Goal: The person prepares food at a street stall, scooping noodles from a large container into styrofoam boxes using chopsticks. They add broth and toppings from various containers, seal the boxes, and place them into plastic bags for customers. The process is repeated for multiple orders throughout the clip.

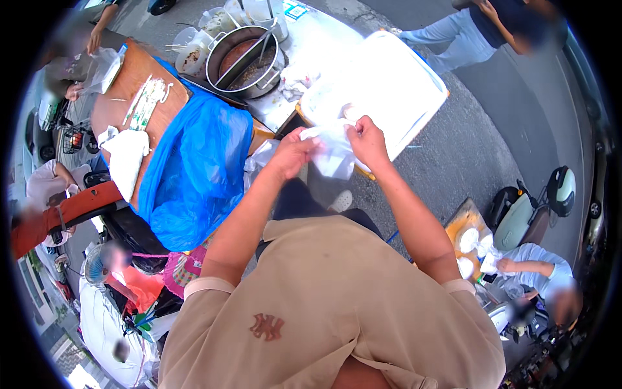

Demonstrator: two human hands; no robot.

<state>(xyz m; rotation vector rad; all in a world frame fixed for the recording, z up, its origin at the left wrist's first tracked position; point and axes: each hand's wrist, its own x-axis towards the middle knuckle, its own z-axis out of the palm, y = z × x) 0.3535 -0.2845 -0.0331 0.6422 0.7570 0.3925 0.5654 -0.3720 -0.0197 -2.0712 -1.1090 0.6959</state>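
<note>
A thin white plastic bag (pixel 334 157) hangs between my two hands, in front of my chest. My left hand (pixel 293 154) pinches its left side with thumb and fingers. On the opposite side, my right hand (pixel 368 144) is closed on the bag's upper edge. Just beyond my hands lies a bright white tray or box (pixel 405 97), its surface washed out by light. To the left of my left hand, another pale plastic bag (pixel 260 159) hangs by the stall's edge.
A divided metal pot (pixel 228 42) with dark broth and a ladle stands at the far left, beside plastic tubs (pixel 189 57). A blue plastic sheet (pixel 194 162) drapes next to a wooden board (pixel 105 107) with wrapped chopsticks (pixel 150 100). People stand around; a scooter (pixel 528 217) is parked at right.
</note>
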